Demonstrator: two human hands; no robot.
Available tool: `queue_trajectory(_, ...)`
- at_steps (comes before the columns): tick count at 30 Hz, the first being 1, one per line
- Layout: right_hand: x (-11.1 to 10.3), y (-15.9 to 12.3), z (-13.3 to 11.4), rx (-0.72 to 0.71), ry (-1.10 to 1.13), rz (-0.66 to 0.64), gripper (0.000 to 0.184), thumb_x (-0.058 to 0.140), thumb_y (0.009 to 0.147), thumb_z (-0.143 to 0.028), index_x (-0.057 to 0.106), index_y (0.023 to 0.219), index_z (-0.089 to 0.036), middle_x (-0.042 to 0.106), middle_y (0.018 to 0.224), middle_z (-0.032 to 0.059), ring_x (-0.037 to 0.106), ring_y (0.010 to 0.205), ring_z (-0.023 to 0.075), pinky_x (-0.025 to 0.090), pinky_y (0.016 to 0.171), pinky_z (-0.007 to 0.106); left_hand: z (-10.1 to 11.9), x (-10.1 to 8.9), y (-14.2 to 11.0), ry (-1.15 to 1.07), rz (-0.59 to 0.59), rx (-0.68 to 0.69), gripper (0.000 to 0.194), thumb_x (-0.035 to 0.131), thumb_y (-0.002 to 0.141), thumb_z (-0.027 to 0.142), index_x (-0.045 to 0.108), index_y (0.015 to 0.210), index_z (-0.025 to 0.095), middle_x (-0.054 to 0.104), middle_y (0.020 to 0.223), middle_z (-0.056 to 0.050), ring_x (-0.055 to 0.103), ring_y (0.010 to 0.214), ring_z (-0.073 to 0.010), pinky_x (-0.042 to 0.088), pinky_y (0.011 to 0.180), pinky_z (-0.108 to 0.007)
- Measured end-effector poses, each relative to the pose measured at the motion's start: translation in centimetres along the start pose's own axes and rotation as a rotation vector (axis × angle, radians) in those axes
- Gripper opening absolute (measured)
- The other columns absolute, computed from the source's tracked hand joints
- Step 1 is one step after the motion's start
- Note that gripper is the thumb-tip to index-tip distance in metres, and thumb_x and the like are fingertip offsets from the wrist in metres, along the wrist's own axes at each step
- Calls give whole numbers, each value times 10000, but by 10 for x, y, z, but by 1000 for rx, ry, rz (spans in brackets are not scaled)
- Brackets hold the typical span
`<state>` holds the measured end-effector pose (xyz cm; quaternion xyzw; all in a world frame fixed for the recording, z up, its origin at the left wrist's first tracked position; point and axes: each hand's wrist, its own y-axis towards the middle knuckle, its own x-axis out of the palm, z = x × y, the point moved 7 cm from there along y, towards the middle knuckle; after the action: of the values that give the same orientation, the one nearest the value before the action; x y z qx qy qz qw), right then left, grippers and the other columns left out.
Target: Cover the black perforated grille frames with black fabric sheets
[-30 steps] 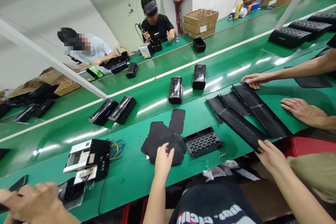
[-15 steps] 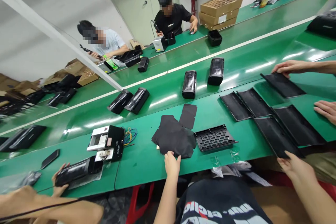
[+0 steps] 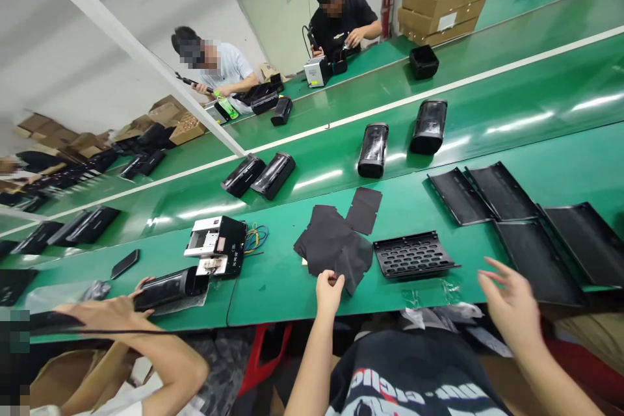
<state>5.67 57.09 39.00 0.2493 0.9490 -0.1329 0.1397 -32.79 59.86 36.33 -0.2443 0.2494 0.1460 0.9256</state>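
- Fingers of the left hand (image 3: 328,292) are pinching the near edge of a thin black sheet (image 3: 351,261), thumb against forefinger; this edge grip is probably helping to peel it from the others.
- Beneath and just beyond those fingers, a pile of black sheets (image 3: 319,244) is fanning out unevenly on the green worktop (image 3: 287,292), likely leaving edges easy to catch.
- Farther beyond the left fingers, a notched sheet (image 3: 364,208) is lying at the pile's far side.
- Between the two hands, a perforated black panel (image 3: 412,257) is resting with its raised rims upward, seemingly so its inner face is within reach of either set of fingers.
- To the right of the right fingers, four curved black panels (image 3: 539,260) are lying hollow side up, close together, perhaps to keep their inner faces exposed.
- The right hand (image 3: 509,305) is hovering near the worktop's near edge, its fingers open and spread, gripping nothing; whether it is touching a panel behind it cannot be told.
- The left forearm (image 3: 309,357) is reaching forward from below, palm turned down, while the right forearm (image 3: 560,367) is slanting in from the lower right, thumb side inward.
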Motion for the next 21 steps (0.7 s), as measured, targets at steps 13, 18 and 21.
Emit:
queue_trajectory(13,144,-87,-48,-429,-194,-948,264,409,794,-278,601,970,-237,626,943,67,567,876,221,443,778,362,-13,11,-6,-521,-69,-218,369,679,499,418,480,662,153,504,542,36,514,513,-87,439,532,-237)
queue_trajectory(18,156,-92,-33,-381,-278,-1009,282,442,753,-255,613,974,-220,623,965,91,568,890,245,437,784,388,-4,11,-14,-615,-110,-232,308,694,481,340,474,585,152,527,581,23,525,592,-95,437,584,-230)
queue_trajectory(21,164,-93,-17,-195,-180,-1048,330,484,730,-308,586,1027,-203,610,1003,107,573,879,243,455,742,386,9,9,-23,-705,-178,-225,268,654,514,306,430,546,162,513,574,35,526,597,-95,440,616,-243)
